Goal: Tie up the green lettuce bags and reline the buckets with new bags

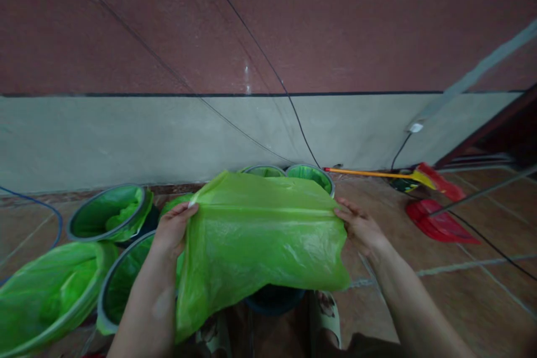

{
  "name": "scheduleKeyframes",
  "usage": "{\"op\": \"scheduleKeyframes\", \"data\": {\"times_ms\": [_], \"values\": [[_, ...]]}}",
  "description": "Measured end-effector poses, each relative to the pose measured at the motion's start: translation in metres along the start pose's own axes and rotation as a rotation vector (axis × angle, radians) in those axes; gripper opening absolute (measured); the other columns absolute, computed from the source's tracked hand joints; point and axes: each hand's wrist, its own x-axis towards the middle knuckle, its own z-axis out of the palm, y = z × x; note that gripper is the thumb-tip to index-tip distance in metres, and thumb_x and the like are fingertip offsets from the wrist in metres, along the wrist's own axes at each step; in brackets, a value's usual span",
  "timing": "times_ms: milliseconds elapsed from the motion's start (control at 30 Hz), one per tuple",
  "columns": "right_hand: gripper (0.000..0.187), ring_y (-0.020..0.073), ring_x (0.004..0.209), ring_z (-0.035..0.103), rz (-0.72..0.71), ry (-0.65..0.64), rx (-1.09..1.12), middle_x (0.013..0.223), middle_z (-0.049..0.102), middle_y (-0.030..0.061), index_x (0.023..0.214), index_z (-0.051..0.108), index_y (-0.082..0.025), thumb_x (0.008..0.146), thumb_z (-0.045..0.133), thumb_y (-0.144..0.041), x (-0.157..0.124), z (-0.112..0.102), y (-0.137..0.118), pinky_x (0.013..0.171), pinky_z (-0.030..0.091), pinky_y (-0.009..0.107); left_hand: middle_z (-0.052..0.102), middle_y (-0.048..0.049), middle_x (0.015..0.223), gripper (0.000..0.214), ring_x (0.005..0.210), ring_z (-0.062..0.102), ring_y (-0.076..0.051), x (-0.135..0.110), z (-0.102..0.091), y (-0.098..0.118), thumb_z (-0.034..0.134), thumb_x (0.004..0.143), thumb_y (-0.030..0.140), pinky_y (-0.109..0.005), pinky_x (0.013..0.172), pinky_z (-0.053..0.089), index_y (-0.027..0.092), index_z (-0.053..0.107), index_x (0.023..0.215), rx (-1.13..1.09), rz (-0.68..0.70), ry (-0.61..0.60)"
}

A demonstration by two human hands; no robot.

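Observation:
A translucent green plastic bag [260, 235] is stretched out in front of me, held by both hands at its upper corners. My left hand [171, 229] pinches its left edge, fingers closed on the film. My right hand [359, 226] grips the right edge the same way. The bag hangs over a dark blue bin [274, 299] standing on the floor between my feet, and hides most of it.
Several round bins lined with green bags stand around: one at far left [46, 296], one beside it [121, 279], one behind [107, 212], two by the wall [310, 174]. A red dustpan [438, 224] and yellow-handled broom [377, 174] lie at right. Cables run down the wall.

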Motion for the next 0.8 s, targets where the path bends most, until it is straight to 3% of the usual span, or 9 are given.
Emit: {"op": "scheduleKeyframes", "data": {"times_ms": [100, 233, 367, 467, 633, 800], "values": [[0.065, 0.0124, 0.061, 0.068, -0.117, -0.011, -0.026, 0.080, 0.074, -0.0014, 0.126, 0.056, -0.025, 0.064, 0.075, -0.019, 0.000, -0.008, -0.010, 0.055, 0.053, 0.021, 0.071, 0.0016, 0.068, 0.040, 0.058, 0.064, -0.012, -0.002, 0.009, 0.001, 0.078, 0.053, 0.015, -0.024, 0.061, 0.050, 0.017, 0.068, 0.092, -0.032, -0.046, -0.029], [0.043, 0.0134, 0.082, 0.070, -0.141, -0.135, -0.062, 0.100, 0.074, 0.0041, 0.111, 0.068, -0.022, 0.068, 0.074, -0.024, -0.005, -0.019, -0.024, 0.071, 0.055, 0.022, 0.074, -0.0011, 0.079, 0.062, 0.070, 0.068, -0.017, -0.011, 0.017, 0.007, 0.075, 0.058, 0.018, -0.028, 0.069, 0.051, 0.020, 0.064, 0.119, -0.032, 0.021, -0.091], [0.053, 0.0135, 0.083, 0.069, -0.099, -0.291, -0.171, 0.102, 0.073, 0.0062, 0.115, 0.067, -0.020, 0.064, 0.080, -0.025, -0.011, -0.028, -0.036, 0.075, 0.054, 0.024, 0.075, -0.0054, 0.084, 0.048, 0.077, 0.068, -0.019, -0.016, 0.015, 0.014, 0.078, 0.056, 0.022, -0.029, 0.074, 0.052, 0.015, 0.072, 0.104, -0.066, 0.059, -0.138], [0.067, 0.0152, 0.089, 0.067, -0.152, -0.341, -0.336, 0.112, 0.070, 0.0067, 0.124, 0.062, -0.020, 0.061, 0.083, -0.025, -0.012, -0.033, -0.037, 0.078, 0.054, 0.026, 0.075, -0.0080, 0.090, 0.044, 0.082, 0.068, -0.020, -0.017, 0.009, 0.014, 0.079, 0.057, 0.024, -0.030, 0.080, 0.052, 0.013, 0.074, 0.100, 0.011, 0.106, -0.251], [0.072, 0.0201, 0.091, 0.068, -0.257, -0.339, -0.720, 0.113, 0.069, 0.0083, 0.133, 0.053, -0.016, 0.065, 0.075, -0.027, 0.005, -0.043, -0.023, 0.078, 0.056, 0.031, 0.073, -0.0083, 0.108, 0.062, 0.097, 0.067, -0.024, -0.005, 0.003, -0.002, 0.074, 0.062, 0.025, -0.039, 0.095, 0.049, 0.014, 0.063, 0.122, 0.529, 0.372, -0.413], [0.053, 0.0232, 0.084, 0.068, -0.415, -0.219, -1.249, 0.098, 0.073, 0.0079, 0.118, 0.066, -0.014, 0.066, 0.061, -0.021, 0.023, -0.054, -0.012, 0.076, 0.054, 0.033, 0.068, -0.0112, 0.115, 0.049, 0.105, 0.064, -0.026, 0.008, 0.009, -0.023, 0.055, 0.069, 0.017, -0.039, 0.100, 0.046, 0.015, 0.067, 0.117, 1.114, 0.637, -0.202]]}}
